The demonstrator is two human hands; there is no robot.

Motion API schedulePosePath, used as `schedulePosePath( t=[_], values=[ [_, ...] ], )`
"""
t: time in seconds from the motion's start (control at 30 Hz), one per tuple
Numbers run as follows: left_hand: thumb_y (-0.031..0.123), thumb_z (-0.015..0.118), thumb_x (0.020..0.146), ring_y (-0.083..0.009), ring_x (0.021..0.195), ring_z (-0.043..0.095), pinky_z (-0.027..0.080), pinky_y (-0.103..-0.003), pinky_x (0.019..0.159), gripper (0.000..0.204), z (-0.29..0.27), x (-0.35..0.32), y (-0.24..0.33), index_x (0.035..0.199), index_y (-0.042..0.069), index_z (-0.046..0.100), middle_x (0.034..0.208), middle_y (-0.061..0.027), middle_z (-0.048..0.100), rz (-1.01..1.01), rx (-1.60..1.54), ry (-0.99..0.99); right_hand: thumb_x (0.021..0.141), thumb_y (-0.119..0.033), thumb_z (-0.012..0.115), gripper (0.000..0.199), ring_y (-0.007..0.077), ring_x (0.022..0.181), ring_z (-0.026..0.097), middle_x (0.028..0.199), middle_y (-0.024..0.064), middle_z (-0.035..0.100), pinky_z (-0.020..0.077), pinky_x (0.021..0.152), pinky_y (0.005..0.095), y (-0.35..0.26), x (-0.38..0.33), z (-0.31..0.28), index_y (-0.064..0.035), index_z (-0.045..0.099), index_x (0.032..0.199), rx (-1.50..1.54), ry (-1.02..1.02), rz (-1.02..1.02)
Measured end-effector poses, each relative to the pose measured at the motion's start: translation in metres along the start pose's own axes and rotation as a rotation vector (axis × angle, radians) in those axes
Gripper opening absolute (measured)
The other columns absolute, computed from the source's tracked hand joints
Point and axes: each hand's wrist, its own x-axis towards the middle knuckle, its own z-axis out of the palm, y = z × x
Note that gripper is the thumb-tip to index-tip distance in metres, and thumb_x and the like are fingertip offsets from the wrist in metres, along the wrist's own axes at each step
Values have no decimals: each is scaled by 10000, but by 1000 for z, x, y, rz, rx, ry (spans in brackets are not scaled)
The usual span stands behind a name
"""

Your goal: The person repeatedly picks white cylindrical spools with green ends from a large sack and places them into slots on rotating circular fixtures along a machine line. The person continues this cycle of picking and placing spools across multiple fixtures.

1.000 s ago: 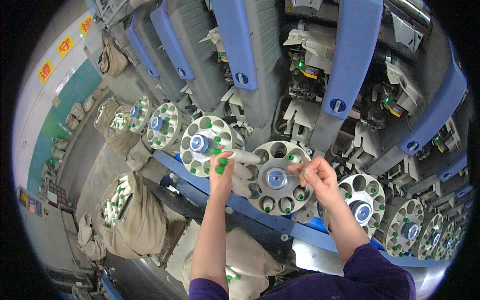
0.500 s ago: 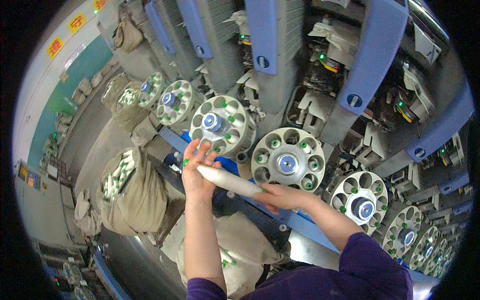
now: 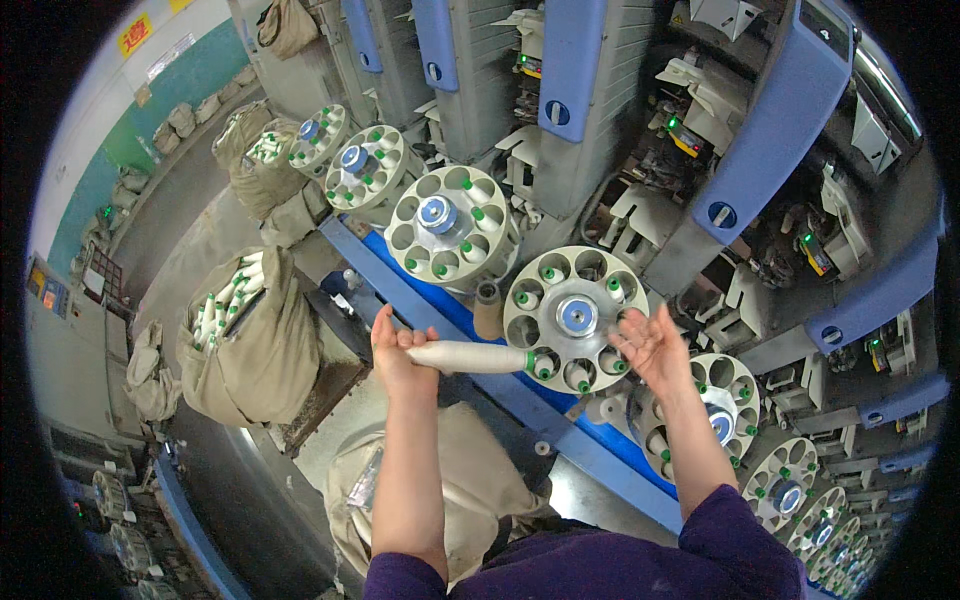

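My left hand is closed round one end of a white yarn bobbin. The bobbin lies almost level, its green tip pointing right, in front of a round magazine. My right hand holds nothing; its fingers are spread, slightly blurred, over the magazine's right rim. That magazine is a pale drum with a blue-and-silver hub, and several of its pockets hold green-tipped bobbins. Left of it stands a second drum magazine with bobbins in some pockets.
Beige cloth sacks stand low: one filled with green-tipped bobbins at left, another below my hands. A blue rail runs along the machine front. Blue-panelled winding units rise behind, and more magazines line up toward lower right.
My right hand has let go of the bobbin's end and moved up and right to the magazine, its fingers opening. The bobbin stays in my left hand, now nearly level. The view has shifted slightly.
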Motion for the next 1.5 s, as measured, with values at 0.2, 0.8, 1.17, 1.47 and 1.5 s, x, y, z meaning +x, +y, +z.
schedulePosePath(
  t=[0.2, 0.8, 1.17, 1.47, 1.5],
  values=[
    [257, 575, 930, -101, 762, 502, 409, -251, 715, 226, 7, 11, -89, 1022, 53, 607, 798, -12, 545, 367, 503, -75, 973, -336, 460, 336, 248, 643, 635, 719, 117, 572, 552, 741, 534, -49, -50, 30, -90, 437, 746, -438, -443, 139],
    [168, 581, 864, -321, 924, 600, 470, -396, 818, 184, -316, -165, -31, 960, 21, 637, 966, -160, 638, 28, 1516, -164, 855, -239, 649, 222, 150, 744, 558, 858, 71, 615, 458, 696, 290, -10, 16, 58, -60, 657, 987, -1768, -100, -782],
    [184, 613, 880, -196, 792, 617, 492, -298, 724, 184, -491, -261, 139, 1000, 47, 636, 896, -106, 642, 76, 1436, -2, 839, -278, 647, 453, 283, 1071, 603, 1136, 157, 630, 464, 927, 347, 409, -176, 18, -27, 563, 1207, -1594, -544, 206],
    [148, 617, 891, -91, 732, 578, 467, -239, 671, 169, -637, -372, 327, 950, -8, 636, 816, -33, 645, 15, 1173, 446, 626, -371, 788, 1087, 357, 1294, 327, 1417, 138, 302, 386, 998, 492, 553, -250, 35, -209, 121, 1469, -2161, -150, 128],
    [144, 612, 892, -97, 733, 587, 471, -239, 673, 168, -643, -373, 333, 957, -10, 632, 818, -42, 648, 8, 1145, 432, 610, -380, 800, 1144, 354, 1310, 314, 1421, 145, 298, 378, 1015, 480, 554, -251, 35, -240, 72, 1481, -2197, -102, 232]
  ],
)
